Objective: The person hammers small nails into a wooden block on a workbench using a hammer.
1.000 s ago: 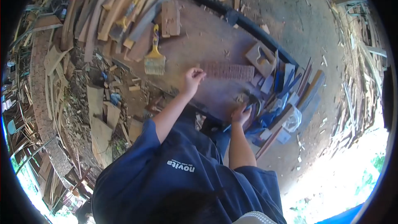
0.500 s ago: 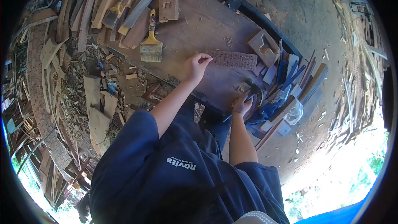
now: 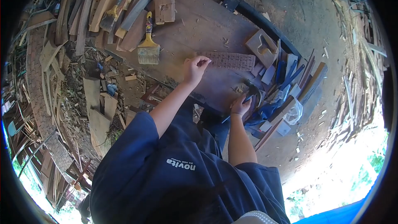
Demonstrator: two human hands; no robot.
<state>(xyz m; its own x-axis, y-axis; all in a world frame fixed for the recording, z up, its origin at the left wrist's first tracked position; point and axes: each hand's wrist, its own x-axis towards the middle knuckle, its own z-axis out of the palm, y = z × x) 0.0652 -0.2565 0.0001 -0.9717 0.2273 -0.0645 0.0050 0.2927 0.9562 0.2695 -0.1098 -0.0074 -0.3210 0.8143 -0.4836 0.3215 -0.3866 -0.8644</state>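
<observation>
My left hand point(image 3: 195, 71) is closed in a pinch at the left end of a flat brown wooden piece point(image 3: 234, 61) with rows of small carved notches. What its fingertips hold is too small to make out. Closer to my body on the right, my right hand point(image 3: 240, 105) is wrapped round a hammer point(image 3: 250, 87) with a dark head and a bluish handle. The carved piece lies flat on a brown wooden work surface point(image 3: 199, 20). To its right sits a wooden block with a shaped hollow point(image 3: 262, 48).
A wide paintbrush point(image 3: 148, 45) lies at the left of the surface, below a wooden block point(image 3: 165, 4). Stacked boards point(image 3: 107, 6) fill the upper left. Blue-handled tools point(image 3: 292, 76), wood strips and a clear plastic bag point(image 3: 294, 113) crowd the right edge. Wood scraps litter the ground.
The view has shifted slightly, so the surface and the things on it sit a little further left. Both hands keep the same grip, the left still pinching at the carved piece's end.
</observation>
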